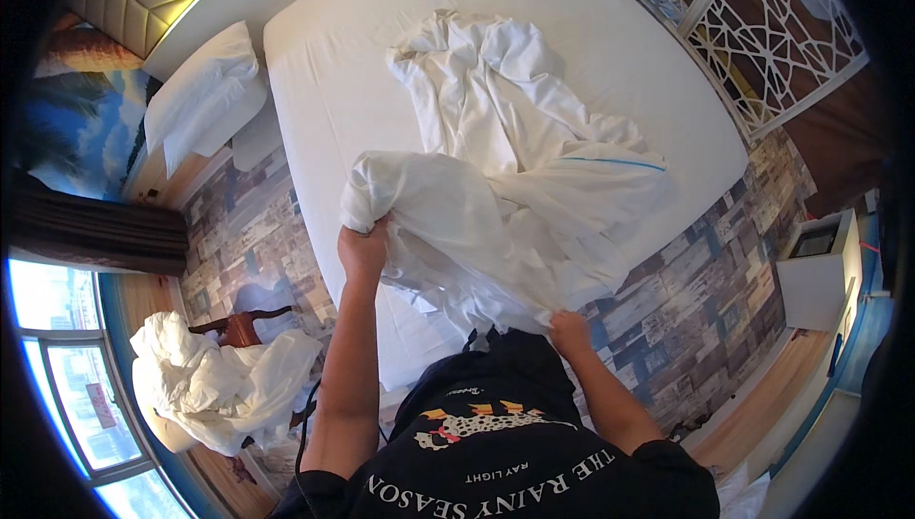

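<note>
A white duvet cover (505, 166) lies crumpled across a bed with a white fitted sheet (324, 90). My left hand (363, 248) grips a bunched edge of the cover and lifts it above the bed's near side. My right hand (570, 333) holds another part of the same cover lower down, close to my body. The cover hangs in folds between the two hands, and a thin blue line runs along one of its seams.
Two white pillows (205, 95) lie on the floor at the left of the bed. A wooden chair (243, 328) with white linen (214, 381) heaped on it stands near the window at the lower left. A white cabinet (820, 271) is at the right.
</note>
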Tool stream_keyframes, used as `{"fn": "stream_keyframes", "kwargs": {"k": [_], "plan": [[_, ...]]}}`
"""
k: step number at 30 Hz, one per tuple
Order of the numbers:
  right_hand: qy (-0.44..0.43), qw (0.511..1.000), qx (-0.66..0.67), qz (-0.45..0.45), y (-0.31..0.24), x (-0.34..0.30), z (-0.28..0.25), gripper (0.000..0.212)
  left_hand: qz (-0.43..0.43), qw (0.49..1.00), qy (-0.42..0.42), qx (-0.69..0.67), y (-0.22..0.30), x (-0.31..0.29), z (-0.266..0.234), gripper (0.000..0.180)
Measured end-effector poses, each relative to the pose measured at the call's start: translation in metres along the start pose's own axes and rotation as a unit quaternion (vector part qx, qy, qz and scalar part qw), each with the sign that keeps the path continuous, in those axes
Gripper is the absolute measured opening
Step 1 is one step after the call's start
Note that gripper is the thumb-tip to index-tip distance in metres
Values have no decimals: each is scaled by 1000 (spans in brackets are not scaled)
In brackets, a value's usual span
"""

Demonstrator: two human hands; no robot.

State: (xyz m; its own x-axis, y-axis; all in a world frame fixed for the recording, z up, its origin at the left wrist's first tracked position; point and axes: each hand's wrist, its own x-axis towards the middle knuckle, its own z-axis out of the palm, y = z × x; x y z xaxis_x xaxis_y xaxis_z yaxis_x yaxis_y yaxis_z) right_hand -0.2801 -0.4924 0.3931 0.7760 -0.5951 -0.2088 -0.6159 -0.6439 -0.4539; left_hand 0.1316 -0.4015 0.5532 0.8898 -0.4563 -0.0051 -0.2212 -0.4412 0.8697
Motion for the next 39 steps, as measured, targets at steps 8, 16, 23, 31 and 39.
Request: {"fn": "stream_keyframes", "kwargs": {"k": [8, 16, 23, 31, 39], "plan": [[-200, 976, 9, 89, -12, 85, 12, 26, 24, 983, -177, -40, 15, -46, 9, 39], [-165, 447, 846, 238, -113, 184, -68, 78, 107, 895, -433, -27, 61, -97, -28, 51], [-192, 376, 868, 260, -71, 279, -54, 36, -4, 905, -411, 111, 47, -107, -53, 30], [-383, 661, 598, 242, -182, 208, -65, 72, 0, 906, -383, 182, 48, -102, -40, 25], [-100, 438, 881, 150, -163, 269, -117, 41, -37, 911, -387, 135, 29, -105, -46, 51]]}}
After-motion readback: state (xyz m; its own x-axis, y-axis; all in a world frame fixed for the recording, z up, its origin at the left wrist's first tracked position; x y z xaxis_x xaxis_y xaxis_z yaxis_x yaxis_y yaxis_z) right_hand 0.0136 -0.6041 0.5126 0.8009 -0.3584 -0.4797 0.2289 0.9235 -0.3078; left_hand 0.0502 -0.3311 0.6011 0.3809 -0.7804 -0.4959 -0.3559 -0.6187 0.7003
